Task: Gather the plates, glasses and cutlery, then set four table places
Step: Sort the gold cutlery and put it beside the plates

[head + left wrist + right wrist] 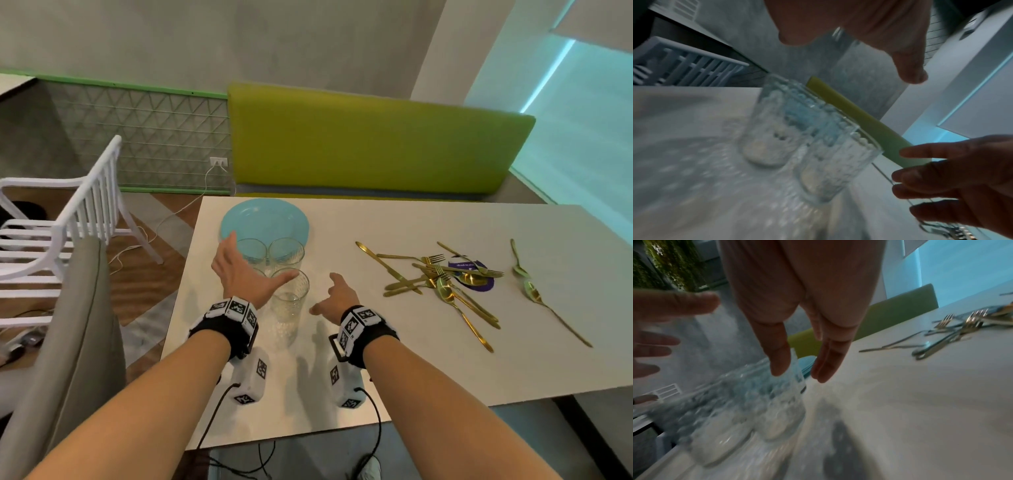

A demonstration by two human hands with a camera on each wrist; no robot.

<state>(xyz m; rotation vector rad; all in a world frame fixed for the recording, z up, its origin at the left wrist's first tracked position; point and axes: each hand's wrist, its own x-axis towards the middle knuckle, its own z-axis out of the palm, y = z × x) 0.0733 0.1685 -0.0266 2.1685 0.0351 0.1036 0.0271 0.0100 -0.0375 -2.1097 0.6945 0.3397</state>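
Between my two empty, spread hands stood the nearest glass [287, 301] upright, my left hand [245, 270] just over its rim and nearer than my right hand [337, 296].

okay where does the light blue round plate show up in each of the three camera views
Head: the light blue round plate lies at the white table's far left, behind the clear glasses.
Left wrist: only a blue tint through the glasses.
Right wrist: a blue edge between the fingertips.
Shared landmark: the green padded bench back.
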